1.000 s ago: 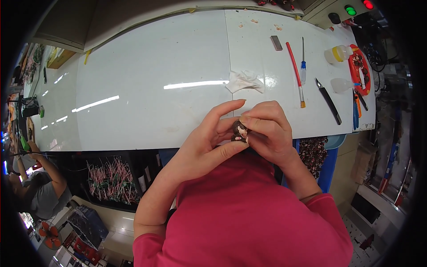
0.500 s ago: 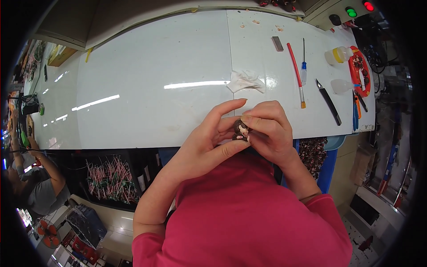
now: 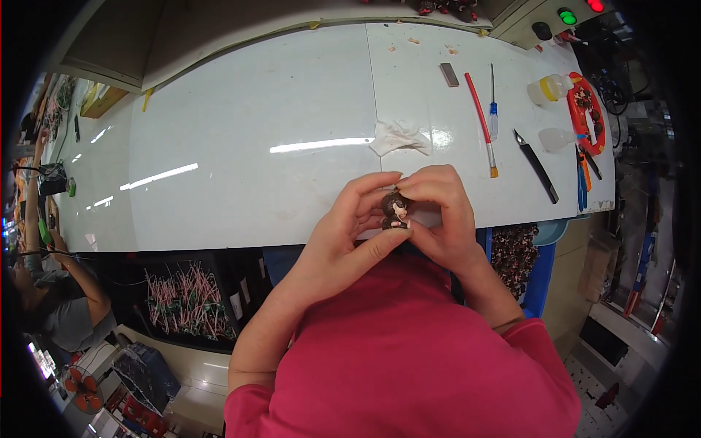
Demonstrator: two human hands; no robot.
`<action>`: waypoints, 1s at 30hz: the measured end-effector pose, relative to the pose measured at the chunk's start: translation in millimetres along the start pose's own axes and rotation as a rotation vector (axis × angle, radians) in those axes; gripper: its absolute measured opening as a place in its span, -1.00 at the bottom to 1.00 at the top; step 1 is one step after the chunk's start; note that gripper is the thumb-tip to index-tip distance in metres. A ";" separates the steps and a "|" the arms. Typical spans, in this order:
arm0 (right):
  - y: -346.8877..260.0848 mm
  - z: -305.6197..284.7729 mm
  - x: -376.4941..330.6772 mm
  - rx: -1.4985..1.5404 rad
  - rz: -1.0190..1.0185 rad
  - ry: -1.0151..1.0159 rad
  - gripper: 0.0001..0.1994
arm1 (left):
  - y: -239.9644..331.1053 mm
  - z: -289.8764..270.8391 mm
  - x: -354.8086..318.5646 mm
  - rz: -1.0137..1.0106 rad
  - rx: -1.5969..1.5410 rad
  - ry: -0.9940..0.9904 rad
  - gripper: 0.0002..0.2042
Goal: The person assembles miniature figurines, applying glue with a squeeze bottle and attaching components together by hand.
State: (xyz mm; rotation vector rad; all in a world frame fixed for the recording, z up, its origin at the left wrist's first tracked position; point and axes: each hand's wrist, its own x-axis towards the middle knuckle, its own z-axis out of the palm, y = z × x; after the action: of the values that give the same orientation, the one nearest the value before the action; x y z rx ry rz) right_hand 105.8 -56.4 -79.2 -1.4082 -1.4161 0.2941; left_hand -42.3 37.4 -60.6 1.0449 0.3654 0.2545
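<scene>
Both my hands meet over the near edge of the white worktable (image 3: 241,146), pinching a small dark brown figurine (image 3: 394,209) with a pale face. My left hand (image 3: 347,233) grips it from the left and below, thumb under it. My right hand (image 3: 442,212) curls over it from the right and above. Most of the figurine is hidden by my fingers.
A crumpled white cloth (image 3: 398,136) lies just beyond my hands. To the right lie a red-handled brush (image 3: 480,123), a blue screwdriver (image 3: 493,109), black pliers (image 3: 537,165), a small bottle (image 3: 549,89) and a red tray (image 3: 586,113). Another person (image 3: 51,292) works at far left.
My hands have stayed in place; the fingers shifted slightly around the figurine, turning it a little. The person at far left has moved.
</scene>
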 end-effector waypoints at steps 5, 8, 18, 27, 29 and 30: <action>2.6 -3.1 0.3 -0.059 -0.046 -0.025 -0.57 | -7.2 8.5 0.1 0.114 0.334 0.122 -0.57; 3.2 -1.8 -0.2 -0.038 -0.036 -0.013 -0.58 | -10.6 13.2 0.5 0.177 0.405 0.173 -0.58; 5.0 1.4 -4.7 -0.044 -0.085 0.064 -0.56 | -2.2 24.4 5.0 0.230 0.722 0.248 -0.59; 3.9 -3.9 -4.2 0.008 0.025 0.059 -0.62 | -11.9 29.7 12.7 0.332 0.865 0.393 -0.60; 3.6 -3.6 -3.9 0.014 0.036 0.063 -0.62 | -13.2 28.6 14.2 0.376 0.947 0.407 -0.62; 3.1 -3.1 -3.3 0.017 0.042 0.062 -0.61 | -13.6 28.3 14.7 0.376 0.947 0.407 -0.62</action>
State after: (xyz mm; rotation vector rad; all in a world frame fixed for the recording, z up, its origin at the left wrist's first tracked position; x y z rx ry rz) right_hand 109.1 -59.8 -81.9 -1.4232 -1.3319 0.2863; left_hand -16.9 13.9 -62.2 2.0081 0.6865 0.6737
